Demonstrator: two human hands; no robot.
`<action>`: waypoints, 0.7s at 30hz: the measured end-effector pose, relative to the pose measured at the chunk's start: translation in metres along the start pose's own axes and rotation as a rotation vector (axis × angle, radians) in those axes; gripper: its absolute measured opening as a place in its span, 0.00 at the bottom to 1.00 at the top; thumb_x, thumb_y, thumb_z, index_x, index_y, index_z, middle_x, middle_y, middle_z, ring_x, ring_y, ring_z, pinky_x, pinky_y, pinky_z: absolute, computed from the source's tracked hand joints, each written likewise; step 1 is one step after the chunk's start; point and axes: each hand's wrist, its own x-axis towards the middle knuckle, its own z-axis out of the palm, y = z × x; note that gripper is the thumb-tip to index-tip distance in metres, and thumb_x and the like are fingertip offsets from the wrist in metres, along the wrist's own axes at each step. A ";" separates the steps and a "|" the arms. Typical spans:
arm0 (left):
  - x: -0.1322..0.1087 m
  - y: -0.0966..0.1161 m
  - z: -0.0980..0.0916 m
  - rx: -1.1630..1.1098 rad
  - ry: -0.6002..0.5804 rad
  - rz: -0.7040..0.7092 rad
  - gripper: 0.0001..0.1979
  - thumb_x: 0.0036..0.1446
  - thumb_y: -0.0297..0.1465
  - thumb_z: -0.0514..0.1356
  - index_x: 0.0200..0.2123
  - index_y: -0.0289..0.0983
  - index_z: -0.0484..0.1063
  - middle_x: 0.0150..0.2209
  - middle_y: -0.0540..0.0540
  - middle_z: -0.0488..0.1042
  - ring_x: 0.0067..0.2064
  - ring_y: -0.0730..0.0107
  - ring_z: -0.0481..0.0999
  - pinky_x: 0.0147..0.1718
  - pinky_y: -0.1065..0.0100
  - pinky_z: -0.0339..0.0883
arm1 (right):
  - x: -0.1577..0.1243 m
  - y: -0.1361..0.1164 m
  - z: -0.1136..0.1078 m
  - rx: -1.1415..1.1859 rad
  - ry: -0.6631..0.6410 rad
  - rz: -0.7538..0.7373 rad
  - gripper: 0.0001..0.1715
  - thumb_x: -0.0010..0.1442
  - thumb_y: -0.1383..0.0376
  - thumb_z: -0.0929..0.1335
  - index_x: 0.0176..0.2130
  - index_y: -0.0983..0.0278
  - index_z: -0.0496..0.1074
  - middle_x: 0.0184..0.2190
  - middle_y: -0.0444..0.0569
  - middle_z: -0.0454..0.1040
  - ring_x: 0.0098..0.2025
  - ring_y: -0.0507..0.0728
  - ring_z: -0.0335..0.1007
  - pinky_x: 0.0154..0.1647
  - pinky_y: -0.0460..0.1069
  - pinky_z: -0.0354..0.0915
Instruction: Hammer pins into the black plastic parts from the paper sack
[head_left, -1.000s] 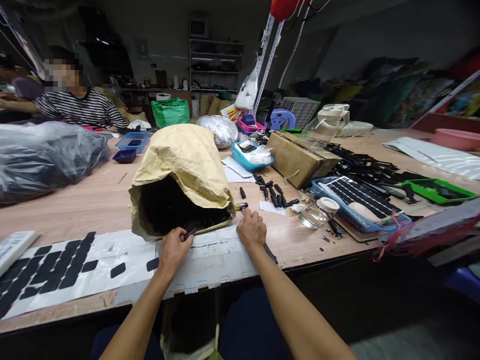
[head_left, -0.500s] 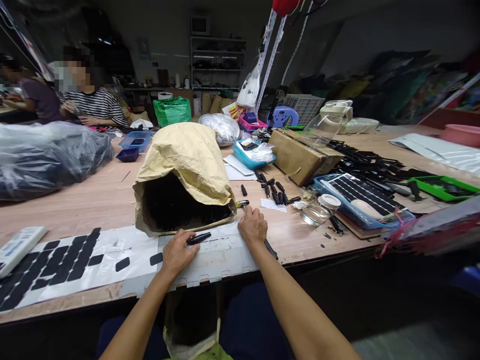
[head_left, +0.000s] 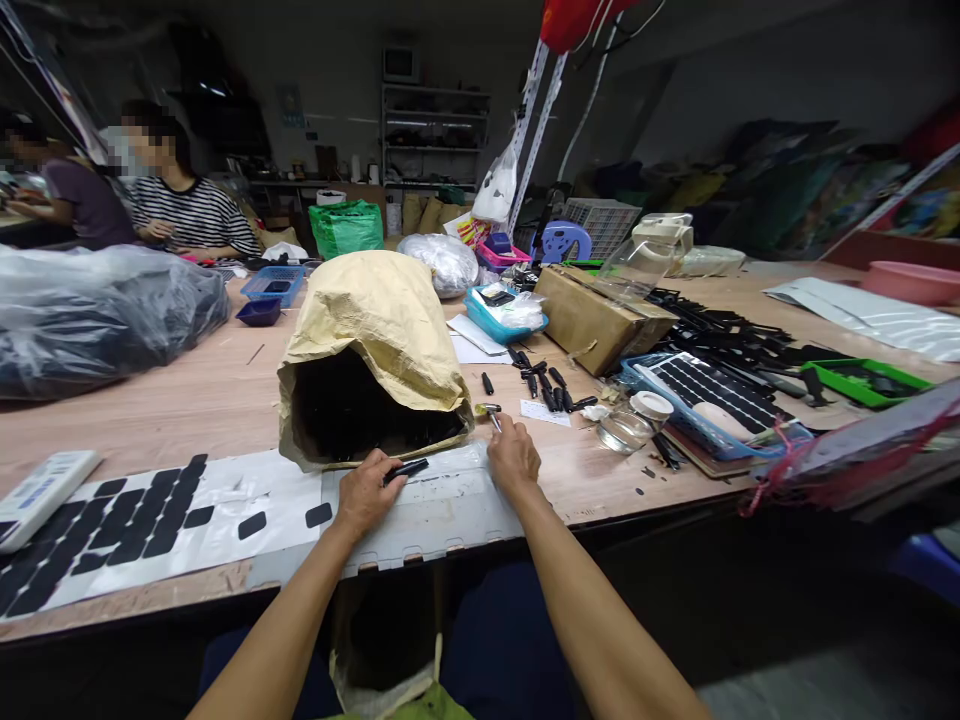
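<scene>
My left hand is closed around one end of a slim black tubular piece, which points right above a translucent grey mat. My right hand grips a small hammer. Its yellowish head and a short bit of metal shaft show beyond the fingers; the handle is mostly hidden by the hand. Just behind both hands, a yellow paper sack lies with its dark mouth facing me. Left of the mat is a white sheet with black rounded stickers.
Several similar black pieces lie right of the sack near a paper slip. Farther right stand a glass jar, a cardboard box and a blue basket. A large plastic bag fills the left. A person in stripes sits beyond.
My right hand has shifted slightly right with the hammer, whose shaft now shows. The left hand has turned its black piece a little, and the view has swung slightly.
</scene>
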 end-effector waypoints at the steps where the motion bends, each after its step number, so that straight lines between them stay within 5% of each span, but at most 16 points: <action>1: 0.000 0.000 0.000 0.005 -0.002 0.000 0.11 0.60 0.37 0.58 0.45 0.45 0.75 0.41 0.53 0.74 0.37 0.73 0.74 0.35 0.71 0.62 | -0.008 -0.001 -0.004 0.093 0.013 0.013 0.22 0.65 0.65 0.58 0.57 0.59 0.67 0.43 0.52 0.71 0.41 0.56 0.67 0.37 0.48 0.59; 7: -0.002 0.000 0.005 0.086 0.009 0.045 0.13 0.62 0.38 0.57 0.48 0.45 0.74 0.44 0.51 0.73 0.40 0.71 0.75 0.34 0.70 0.62 | -0.083 -0.019 -0.015 0.694 -0.117 -0.279 0.24 0.64 0.58 0.60 0.55 0.63 0.70 0.41 0.50 0.76 0.39 0.56 0.71 0.42 0.50 0.67; 12: -0.002 0.000 0.005 0.070 -0.010 0.030 0.13 0.62 0.38 0.56 0.49 0.47 0.74 0.44 0.51 0.73 0.40 0.71 0.74 0.35 0.71 0.62 | -0.111 -0.034 -0.003 0.705 -0.172 -0.418 0.22 0.64 0.62 0.59 0.54 0.62 0.71 0.48 0.52 0.75 0.49 0.56 0.71 0.53 0.52 0.66; 21: -0.003 0.002 0.003 0.040 -0.001 0.007 0.13 0.61 0.37 0.56 0.48 0.46 0.74 0.42 0.51 0.73 0.40 0.70 0.75 0.34 0.71 0.61 | -0.114 -0.039 -0.002 0.664 -0.168 -0.402 0.22 0.65 0.63 0.59 0.54 0.61 0.70 0.50 0.51 0.74 0.51 0.56 0.70 0.55 0.52 0.66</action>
